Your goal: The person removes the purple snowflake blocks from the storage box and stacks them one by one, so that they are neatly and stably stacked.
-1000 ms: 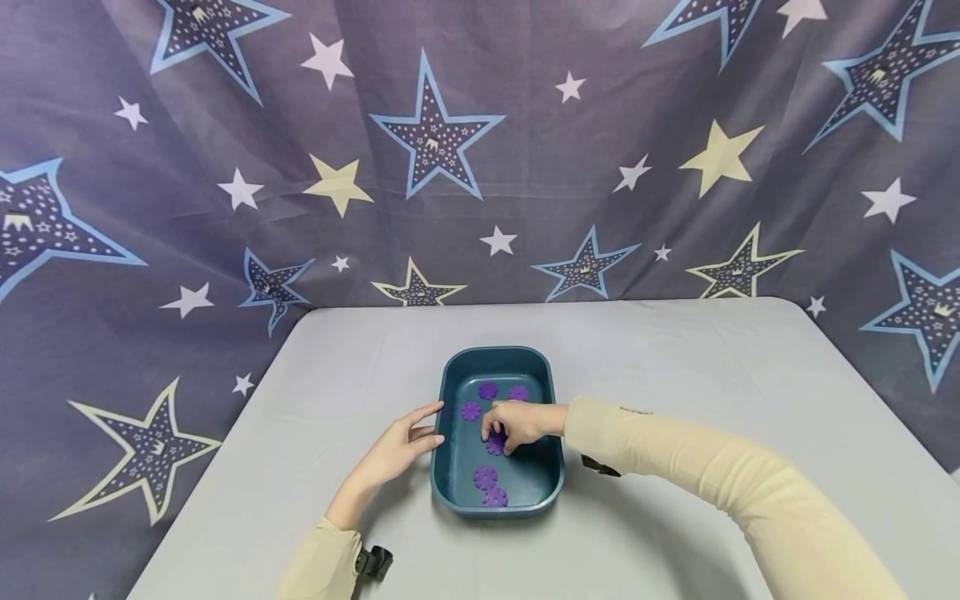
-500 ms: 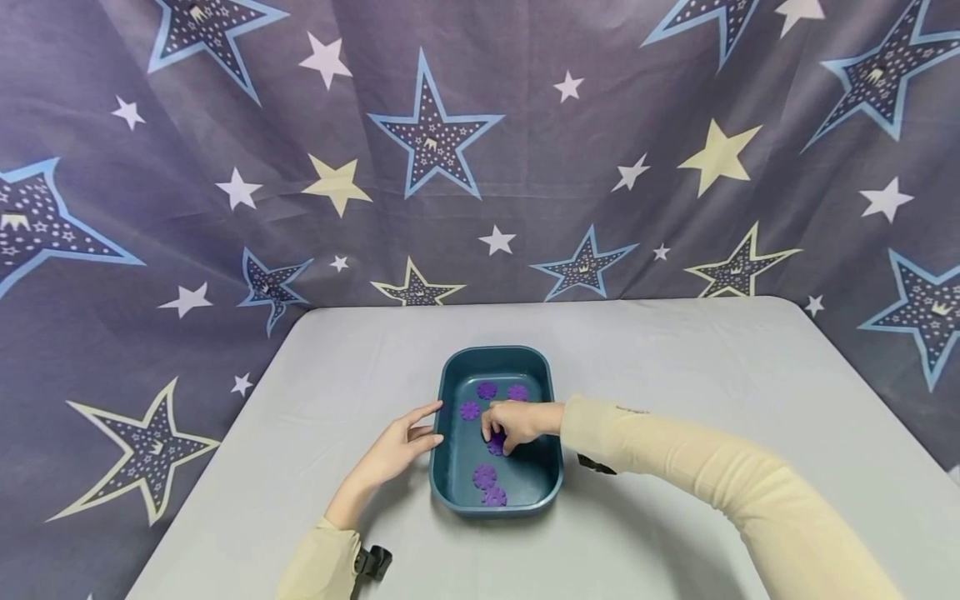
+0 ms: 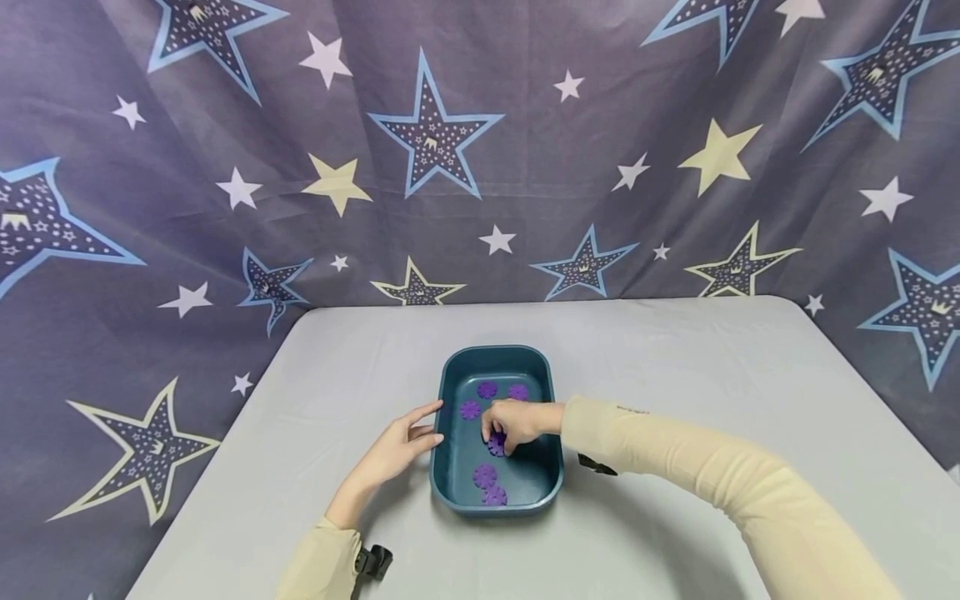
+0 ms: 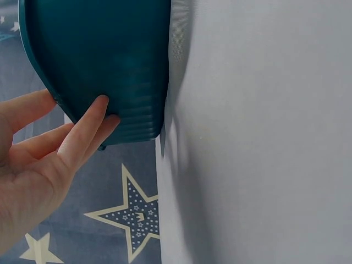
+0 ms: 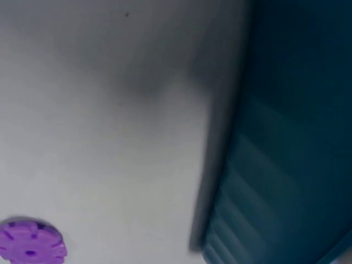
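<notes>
A teal rectangular bin (image 3: 442, 492) sits on the table with several purple notched discs inside. My right hand (image 3: 517, 421) reaches over the bin's right rim with fingers curled, pinching a purple notched disc (image 3: 496, 445) just above or on the bin floor. My left hand (image 3: 393, 450) rests against the bin's left side, its fingers fairly straight; the left wrist view shows the fingertips (image 4: 101, 102) on the outer wall. The right hand itself is out of the right wrist view, where one more purple disc (image 5: 32, 242) lies on the tabletop outside the bin.
Farther back in the bin lie loose discs (image 3: 487, 390), and near its front two more discs (image 3: 485, 477) touch or overlap. A pale cloth covers the table (image 3: 645, 350). Behind it hangs a star-patterned curtain (image 3: 525, 183).
The disc under my right fingers has shifted or tilted slightly, showing more of its edge. Both hands and the bin stay in nearly the same place.
</notes>
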`<act>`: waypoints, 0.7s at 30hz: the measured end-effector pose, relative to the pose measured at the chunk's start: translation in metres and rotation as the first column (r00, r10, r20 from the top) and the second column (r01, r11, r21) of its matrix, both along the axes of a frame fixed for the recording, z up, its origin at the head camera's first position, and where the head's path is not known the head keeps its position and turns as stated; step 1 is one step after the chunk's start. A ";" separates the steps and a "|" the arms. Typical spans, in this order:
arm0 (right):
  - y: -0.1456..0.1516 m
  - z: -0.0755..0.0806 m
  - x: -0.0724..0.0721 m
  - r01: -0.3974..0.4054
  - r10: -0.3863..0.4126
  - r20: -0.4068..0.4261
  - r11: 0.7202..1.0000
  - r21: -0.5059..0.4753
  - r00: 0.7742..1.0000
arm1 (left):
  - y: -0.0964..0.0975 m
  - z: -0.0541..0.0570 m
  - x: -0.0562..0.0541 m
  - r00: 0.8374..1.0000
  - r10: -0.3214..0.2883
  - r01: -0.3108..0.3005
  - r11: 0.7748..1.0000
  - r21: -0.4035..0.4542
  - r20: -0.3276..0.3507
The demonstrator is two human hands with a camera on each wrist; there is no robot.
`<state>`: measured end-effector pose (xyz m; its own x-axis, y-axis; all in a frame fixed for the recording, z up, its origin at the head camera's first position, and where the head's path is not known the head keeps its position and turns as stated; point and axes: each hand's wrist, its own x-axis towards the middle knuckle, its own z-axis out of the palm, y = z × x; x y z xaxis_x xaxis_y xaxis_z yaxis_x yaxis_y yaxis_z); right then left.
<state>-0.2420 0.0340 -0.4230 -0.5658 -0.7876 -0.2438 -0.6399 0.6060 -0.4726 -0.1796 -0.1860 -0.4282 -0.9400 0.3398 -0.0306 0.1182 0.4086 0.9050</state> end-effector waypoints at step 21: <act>0.006 0.013 -0.004 0.001 0.008 0.071 0.992 -0.127 0.997 | 0.000 0.002 0.000 1.000 -0.009 0.009 1.000 -0.001 -0.001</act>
